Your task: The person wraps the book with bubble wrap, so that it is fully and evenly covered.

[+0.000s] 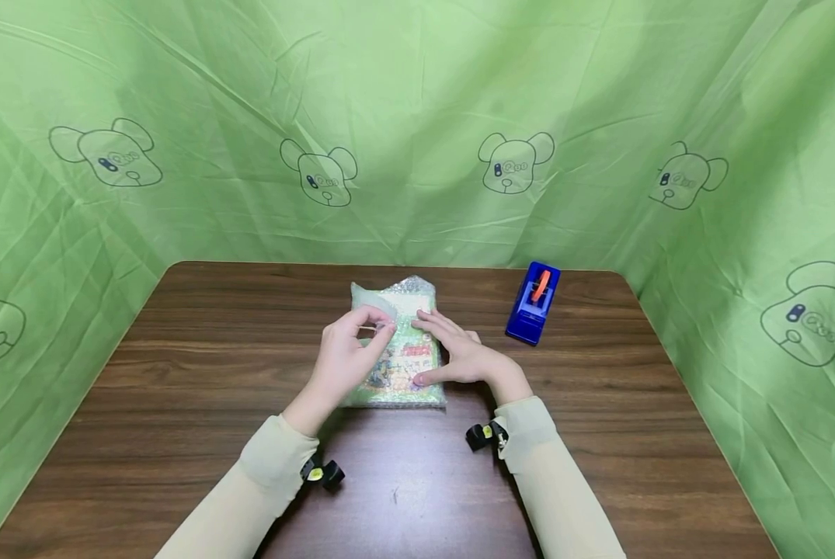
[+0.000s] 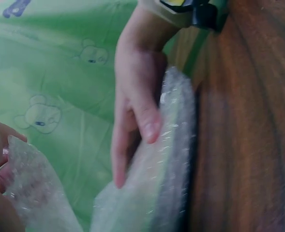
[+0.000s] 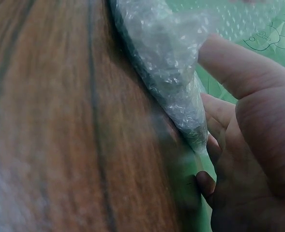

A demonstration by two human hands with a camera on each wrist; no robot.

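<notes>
A flat package in bubble wrap [image 1: 410, 341], with a colourful printed item showing through, lies near the far middle of the table. My left hand [image 1: 350, 349] pinches a loose flap of the wrap between thumb and forefinger. In the left wrist view that bubble wrap flap [image 2: 38, 188] stands raised from the package. My right hand [image 1: 462, 357] rests on the package's right side with its fingers spread. In the right wrist view, the thumb of the right hand [image 3: 263, 130] touches the crinkled bubble wrap [image 3: 161, 53], while the other fingers lie along its far side.
A blue tape dispenser [image 1: 529, 314] with an orange part stands right of the package, toward the back. Under everything is a dark wood-grain table [image 1: 214, 349]. Green cloth [image 1: 403, 85] printed with bear heads hangs behind the table and along both sides.
</notes>
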